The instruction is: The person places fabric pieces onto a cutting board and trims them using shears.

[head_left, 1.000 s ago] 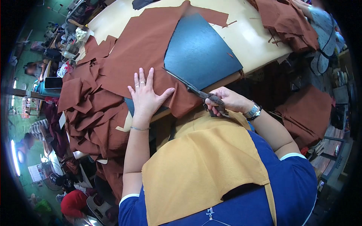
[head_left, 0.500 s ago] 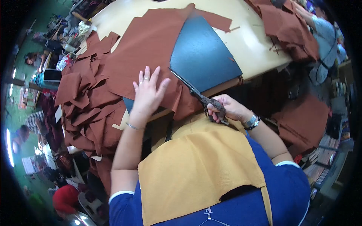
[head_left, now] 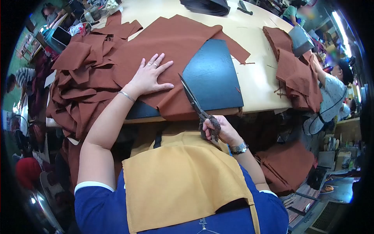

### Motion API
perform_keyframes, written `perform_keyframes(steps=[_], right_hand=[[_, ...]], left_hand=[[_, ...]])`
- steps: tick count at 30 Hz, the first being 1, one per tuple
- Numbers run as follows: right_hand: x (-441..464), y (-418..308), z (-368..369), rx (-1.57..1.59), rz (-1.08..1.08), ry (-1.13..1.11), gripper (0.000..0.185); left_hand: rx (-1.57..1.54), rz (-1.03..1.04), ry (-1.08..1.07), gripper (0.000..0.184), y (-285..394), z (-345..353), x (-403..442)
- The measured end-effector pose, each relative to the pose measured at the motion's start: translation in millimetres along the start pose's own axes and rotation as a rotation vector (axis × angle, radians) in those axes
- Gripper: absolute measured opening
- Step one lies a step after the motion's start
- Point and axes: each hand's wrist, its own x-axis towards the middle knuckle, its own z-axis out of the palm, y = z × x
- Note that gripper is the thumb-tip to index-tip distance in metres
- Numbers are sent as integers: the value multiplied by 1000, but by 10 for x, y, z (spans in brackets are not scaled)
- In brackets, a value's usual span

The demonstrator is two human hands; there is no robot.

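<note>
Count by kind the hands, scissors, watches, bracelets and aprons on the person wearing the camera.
Hands: 2 (left hand on the brown cloth, right hand gripping scissors)
Scissors: 1 pair
Watch: 1, right wrist
Bracelet: 1, left wrist
Apron: 1, yellow
Total: 6

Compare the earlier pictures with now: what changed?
The view swung, showing more far tabletop. The left hand turned, its fingers now slanting further right over the brown cloth. Nothing was taken or let go: the right hand still holds the scissors, cloth still covering part of the blue board.
</note>
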Motion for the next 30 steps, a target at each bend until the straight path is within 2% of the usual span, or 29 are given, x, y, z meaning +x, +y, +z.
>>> perform_keyframes(steps=[6, 9, 19, 30], right_hand=[[-25, 55, -11, 36, -33, -11, 30], [20, 6, 2, 13, 18, 23, 30], [-17, 128, 16, 97, -63, 36, 29], [-37, 171, -8, 104, -66, 72, 29]], left_hand=[[18, -92, 54, 87, 136, 79, -59], [26, -119, 64, 87, 233, 84, -90], [63, -305, 93, 89, 519, 161, -166], [76, -371, 102, 89, 730, 196, -236]])
